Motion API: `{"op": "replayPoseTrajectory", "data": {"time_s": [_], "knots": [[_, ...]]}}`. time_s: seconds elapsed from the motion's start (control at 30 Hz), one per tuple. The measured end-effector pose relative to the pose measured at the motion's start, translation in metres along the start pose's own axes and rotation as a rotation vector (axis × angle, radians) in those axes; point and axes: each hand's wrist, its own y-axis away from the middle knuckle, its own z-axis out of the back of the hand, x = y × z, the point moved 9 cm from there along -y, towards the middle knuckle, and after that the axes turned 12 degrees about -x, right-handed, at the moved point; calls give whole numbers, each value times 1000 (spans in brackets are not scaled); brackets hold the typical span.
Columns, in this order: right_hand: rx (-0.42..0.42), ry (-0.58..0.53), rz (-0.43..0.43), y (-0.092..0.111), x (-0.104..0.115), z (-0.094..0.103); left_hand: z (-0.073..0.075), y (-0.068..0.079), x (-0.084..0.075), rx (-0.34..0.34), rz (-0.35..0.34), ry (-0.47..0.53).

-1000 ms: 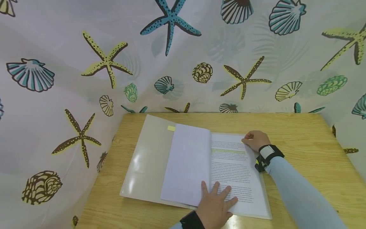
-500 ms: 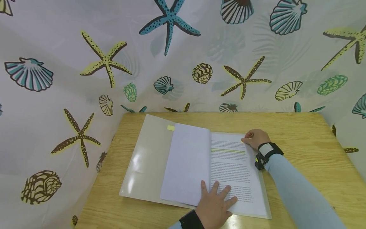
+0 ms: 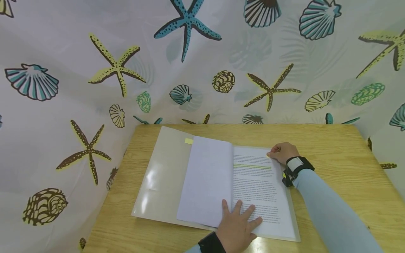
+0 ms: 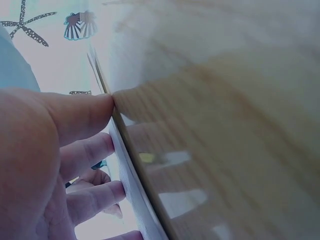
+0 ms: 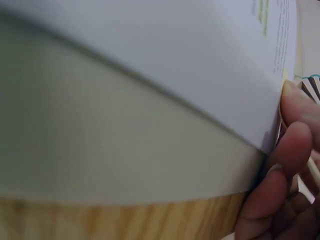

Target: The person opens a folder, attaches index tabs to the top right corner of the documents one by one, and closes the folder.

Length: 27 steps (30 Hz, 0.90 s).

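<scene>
An open document folder (image 3: pixel 158 182) lies on the table, with a blank white page (image 3: pixel 207 179) turned to the left and a printed page (image 3: pixel 254 189) on the right. My left hand (image 3: pixel 237 228) rests with spread fingers on the lower part of the pages, by the fold. At the upper right edge of the printed page, my right hand (image 3: pixel 283 153) pinches the paper, thumb (image 5: pixel 297 100) on top and fingers curled beneath. A bit of yellow sticky tab (image 5: pixel 285 75) shows at the thumb tip. In the right wrist view, the page's edge stands off the folder cover (image 5: pixel 125 155).
Another yellow sticky tab (image 3: pixel 188 141) sticks out at the top of the turned page. A yellow highlighted line (image 3: pixel 252 166) crosses the printed text. The wooden table (image 3: pixel 341 147) runs back to a cloth (image 3: pixel 202 70) printed with starfish and shells.
</scene>
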Motion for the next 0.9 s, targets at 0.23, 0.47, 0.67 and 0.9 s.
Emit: {"op": "replayPoseTrajectory", "data": {"time_s": [0.23,0.47,0.67,0.9], "knots": [[48,-17,-8,0,-7,-3,-4,2,0,-6,-1,-8],[29,-4,-2,1,-1,-4,-1,4,2,4,4,0],[65,6,34,-1,-1,-8,0,5,3,-2,9,16],[74,14,58,-4,-6,-7,-1,4,3,-1,7,8]]}}
